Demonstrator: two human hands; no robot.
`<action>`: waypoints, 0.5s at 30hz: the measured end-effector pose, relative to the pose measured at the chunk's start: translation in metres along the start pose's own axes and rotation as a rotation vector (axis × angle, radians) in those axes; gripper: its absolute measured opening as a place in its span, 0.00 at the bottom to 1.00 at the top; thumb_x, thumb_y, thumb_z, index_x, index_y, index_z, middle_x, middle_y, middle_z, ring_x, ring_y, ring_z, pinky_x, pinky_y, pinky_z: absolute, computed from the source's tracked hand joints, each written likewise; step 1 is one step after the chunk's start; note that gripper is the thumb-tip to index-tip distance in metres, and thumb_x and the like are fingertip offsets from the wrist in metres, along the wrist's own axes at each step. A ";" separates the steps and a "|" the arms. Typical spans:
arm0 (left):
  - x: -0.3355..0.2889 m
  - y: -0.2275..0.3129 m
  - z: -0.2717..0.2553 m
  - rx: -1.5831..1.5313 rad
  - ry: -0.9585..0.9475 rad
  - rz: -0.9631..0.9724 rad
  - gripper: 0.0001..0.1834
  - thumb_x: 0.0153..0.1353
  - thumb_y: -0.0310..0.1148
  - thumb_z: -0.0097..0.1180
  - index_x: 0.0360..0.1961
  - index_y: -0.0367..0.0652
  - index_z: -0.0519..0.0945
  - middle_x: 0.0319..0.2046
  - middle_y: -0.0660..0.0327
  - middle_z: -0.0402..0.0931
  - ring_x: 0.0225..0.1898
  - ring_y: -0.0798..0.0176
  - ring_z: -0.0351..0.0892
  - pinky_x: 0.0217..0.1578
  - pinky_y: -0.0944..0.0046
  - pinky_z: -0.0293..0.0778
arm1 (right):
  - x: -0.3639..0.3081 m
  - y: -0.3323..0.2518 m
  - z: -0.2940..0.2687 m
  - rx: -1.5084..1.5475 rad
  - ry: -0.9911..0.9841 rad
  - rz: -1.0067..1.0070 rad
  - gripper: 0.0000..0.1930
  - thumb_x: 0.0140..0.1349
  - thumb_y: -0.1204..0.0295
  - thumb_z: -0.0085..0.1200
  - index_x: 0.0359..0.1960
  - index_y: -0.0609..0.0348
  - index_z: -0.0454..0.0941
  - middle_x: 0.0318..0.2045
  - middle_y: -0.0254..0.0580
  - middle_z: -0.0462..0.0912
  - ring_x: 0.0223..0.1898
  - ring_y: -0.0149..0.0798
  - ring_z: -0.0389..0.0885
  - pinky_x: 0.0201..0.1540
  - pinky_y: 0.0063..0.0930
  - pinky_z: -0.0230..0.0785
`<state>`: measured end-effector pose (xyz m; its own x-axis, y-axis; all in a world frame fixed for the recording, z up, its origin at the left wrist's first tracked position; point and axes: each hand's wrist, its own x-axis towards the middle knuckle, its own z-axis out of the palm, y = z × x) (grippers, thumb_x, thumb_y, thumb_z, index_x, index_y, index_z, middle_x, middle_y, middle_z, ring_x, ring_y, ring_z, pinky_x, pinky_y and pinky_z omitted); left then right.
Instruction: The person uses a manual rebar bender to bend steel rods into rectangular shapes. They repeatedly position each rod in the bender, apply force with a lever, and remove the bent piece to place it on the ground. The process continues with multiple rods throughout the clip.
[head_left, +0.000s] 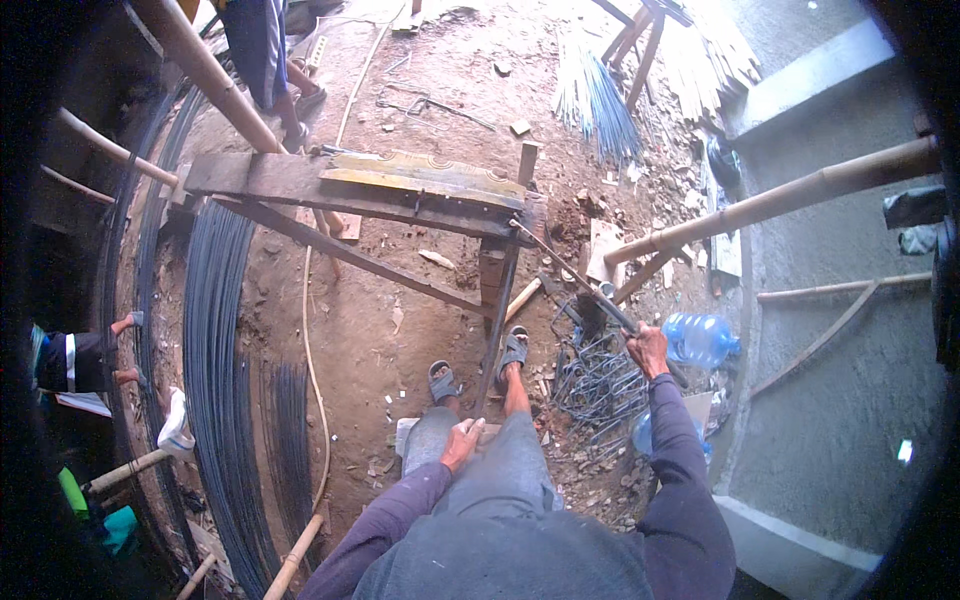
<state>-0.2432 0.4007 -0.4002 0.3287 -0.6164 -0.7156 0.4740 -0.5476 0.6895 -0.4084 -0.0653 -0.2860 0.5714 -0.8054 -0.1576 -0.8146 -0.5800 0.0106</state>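
Note:
My right hand (pixel 648 350) is closed round the dark, thicker end of a long metal bar (pixel 580 277). The bar slants up and left to the corner of a wooden workbench (pixel 430 207), where its thin tip meets the top. On that top lies a yellowish, worn board (pixel 420 175) with a scalloped edge. My left hand (pixel 462 445) rests low over my lap with its fingers curled. It is beside the lower end of a dark narrow strip (pixel 497 335) that runs up to the bench; what the fingers hold is hidden.
Bent rebar pieces (pixel 600 385) and a blue water jug (pixel 700 338) lie to the right. Long steel rods (pixel 215 330) lie at left. Bamboo poles (pixel 800 195) cross both sides. Another person's legs (pixel 275 70) stand beyond the bench; another person (pixel 90 360) is at far left.

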 end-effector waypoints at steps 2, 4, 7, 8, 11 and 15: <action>-0.013 -0.009 -0.001 0.016 -0.044 0.039 0.21 0.70 0.48 0.54 0.38 0.37 0.79 0.23 0.66 0.73 0.24 0.71 0.71 0.25 0.65 0.71 | -0.010 -0.002 0.002 0.003 0.022 0.001 0.11 0.49 0.65 0.60 0.31 0.58 0.80 0.24 0.56 0.84 0.28 0.59 0.84 0.31 0.49 0.75; -0.026 -0.009 -0.003 -0.010 -0.038 0.064 0.19 0.70 0.46 0.55 0.42 0.37 0.79 0.24 0.67 0.73 0.22 0.73 0.72 0.22 0.69 0.71 | -0.026 -0.011 0.006 0.204 0.032 0.031 0.14 0.54 0.60 0.63 0.29 0.58 0.79 0.22 0.53 0.83 0.25 0.53 0.83 0.29 0.44 0.72; -0.049 0.012 -0.006 -0.109 -0.014 0.019 0.17 0.70 0.42 0.56 0.46 0.36 0.77 0.24 0.65 0.75 0.22 0.73 0.73 0.21 0.70 0.70 | -0.054 -0.041 0.012 0.649 0.045 0.033 0.20 0.58 0.53 0.67 0.28 0.59 0.80 0.16 0.38 0.76 0.21 0.30 0.71 0.25 0.34 0.64; -0.064 0.024 -0.009 -0.119 -0.034 -0.035 0.17 0.70 0.41 0.56 0.47 0.36 0.77 0.24 0.65 0.75 0.22 0.73 0.73 0.21 0.69 0.70 | -0.063 -0.056 0.014 0.793 0.015 0.041 0.19 0.58 0.54 0.67 0.29 0.59 0.81 0.15 0.34 0.74 0.22 0.26 0.67 0.24 0.33 0.62; -0.112 0.080 -0.014 -0.109 -0.100 -0.068 0.17 0.70 0.39 0.57 0.49 0.35 0.75 0.24 0.64 0.75 0.21 0.72 0.74 0.20 0.68 0.70 | -0.090 -0.109 0.013 0.917 -0.076 0.180 0.20 0.59 0.54 0.66 0.30 0.61 0.81 0.19 0.29 0.74 0.25 0.23 0.65 0.26 0.28 0.60; -0.173 0.180 -0.004 -0.328 -0.223 -0.058 0.18 0.70 0.38 0.57 0.51 0.36 0.73 0.23 0.64 0.74 0.20 0.71 0.74 0.19 0.68 0.70 | -0.119 -0.167 -0.006 0.961 -0.133 0.152 0.19 0.59 0.56 0.67 0.27 0.60 0.80 0.21 0.26 0.76 0.25 0.23 0.69 0.26 0.28 0.62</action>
<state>-0.2116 0.4116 -0.1527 0.1252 -0.7176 -0.6851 0.7338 -0.3978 0.5507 -0.3398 0.1260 -0.2631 0.4858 -0.8088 -0.3314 -0.6469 -0.0777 -0.7587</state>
